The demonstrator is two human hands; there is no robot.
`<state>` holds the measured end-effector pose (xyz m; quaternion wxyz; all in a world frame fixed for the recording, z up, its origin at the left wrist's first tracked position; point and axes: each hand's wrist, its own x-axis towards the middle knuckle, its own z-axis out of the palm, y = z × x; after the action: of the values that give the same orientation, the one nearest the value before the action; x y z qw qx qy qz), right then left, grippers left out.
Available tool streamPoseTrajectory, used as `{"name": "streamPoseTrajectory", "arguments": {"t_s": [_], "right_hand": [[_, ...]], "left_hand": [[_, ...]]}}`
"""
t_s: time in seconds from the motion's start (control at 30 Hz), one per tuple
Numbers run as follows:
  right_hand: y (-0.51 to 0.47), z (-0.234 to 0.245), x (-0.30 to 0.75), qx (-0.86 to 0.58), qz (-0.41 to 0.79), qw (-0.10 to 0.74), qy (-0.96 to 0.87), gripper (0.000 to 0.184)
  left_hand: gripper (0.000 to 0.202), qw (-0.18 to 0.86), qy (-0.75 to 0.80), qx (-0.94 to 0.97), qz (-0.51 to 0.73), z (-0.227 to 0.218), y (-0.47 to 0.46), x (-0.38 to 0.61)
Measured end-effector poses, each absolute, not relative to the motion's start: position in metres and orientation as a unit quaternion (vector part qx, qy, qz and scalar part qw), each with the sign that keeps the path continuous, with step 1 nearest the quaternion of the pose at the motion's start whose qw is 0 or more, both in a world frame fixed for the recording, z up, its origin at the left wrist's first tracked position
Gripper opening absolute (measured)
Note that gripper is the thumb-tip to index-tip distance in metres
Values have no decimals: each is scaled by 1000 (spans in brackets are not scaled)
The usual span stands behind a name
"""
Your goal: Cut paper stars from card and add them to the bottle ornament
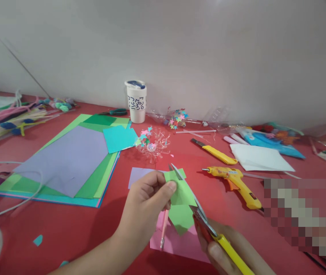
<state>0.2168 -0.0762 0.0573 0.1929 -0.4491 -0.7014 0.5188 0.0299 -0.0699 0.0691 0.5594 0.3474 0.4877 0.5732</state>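
Note:
Pinched between the thumb and fingers of my left hand (pixel 148 200) is a small piece of light green paper (pixel 181 194). My right hand (pixel 223 244) grips a pair of scissors (pixel 198 208) with a yellow handle. Their blades are parted around the green paper, pointing up and away from me. Below my hands, more green paper (pixel 181 219) lies over a pink sheet (pixel 185 244). A pink pencil (pixel 164 231) rests on the pink sheet, its upper end hidden by my left hand. A lilac paper piece (pixel 138 175) lies just behind my left hand.
Stacked coloured sheets (pixel 68 160) lie left, beside a turquoise piece (pixel 119 138). A white cup (pixel 137 101) stands at the back. To the right are a yellow cutter knife (pixel 216 152), a yellow glue gun (pixel 234 181) and white paper (pixel 261 157). A white cable (pixel 36 191) crosses the left side.

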Motion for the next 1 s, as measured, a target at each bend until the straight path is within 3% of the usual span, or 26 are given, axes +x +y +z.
{"name": "streamPoseTrajectory", "arguments": {"t_s": [0.37, 0.6, 0.8, 0.9, 1.0], "right_hand": [[-76, 48, 214, -451, 539, 231, -673, 54], [-74, 43, 219, -504, 572, 246, -599, 50], [-68, 33, 221, -514, 584, 297, -554, 36], [-69, 28, 221, -498, 602, 301, -547, 27], [-70, 29, 220, -502, 593, 324, -540, 30]], "left_hand": [[22, 582, 467, 337, 575, 66, -69, 30], [14, 695, 441, 361, 438, 60, -71, 39], [2, 655, 493, 440, 366, 50, -74, 46], [3, 636, 503, 452, 371, 48, -74, 47], [10, 683, 470, 430, 356, 48, -74, 47]]}}
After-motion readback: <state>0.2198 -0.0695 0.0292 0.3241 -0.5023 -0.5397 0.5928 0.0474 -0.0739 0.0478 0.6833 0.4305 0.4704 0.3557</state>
